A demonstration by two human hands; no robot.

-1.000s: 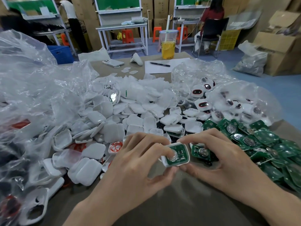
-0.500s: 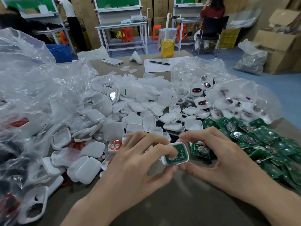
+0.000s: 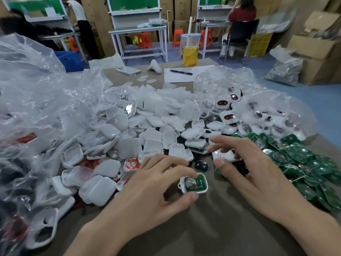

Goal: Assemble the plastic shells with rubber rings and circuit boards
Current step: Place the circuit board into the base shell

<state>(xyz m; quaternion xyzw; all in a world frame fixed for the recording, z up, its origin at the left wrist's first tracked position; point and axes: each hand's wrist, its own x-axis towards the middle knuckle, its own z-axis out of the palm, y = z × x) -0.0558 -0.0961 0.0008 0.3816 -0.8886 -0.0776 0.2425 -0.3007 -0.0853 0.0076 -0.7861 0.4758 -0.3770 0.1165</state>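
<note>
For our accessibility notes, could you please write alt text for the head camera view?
The left hand pinches a white shell with a green circuit board seated inside, over the table; the right hand hovers, fingers spread, over a loose shell. A heap of white shells lies behind, green boards at right.

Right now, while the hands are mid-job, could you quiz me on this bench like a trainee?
1. True or false: the white plastic shell pinched by the left hand already holds a green circuit board.
2. The loose heap of green circuit boards lies: A) beside the right hand; B) beside the left hand; C) on the floor.
3. Fill in: the tall clear plastic cup holds a ___ drink.
Key: 1 true; 2 A; 3 yellow.
</note>
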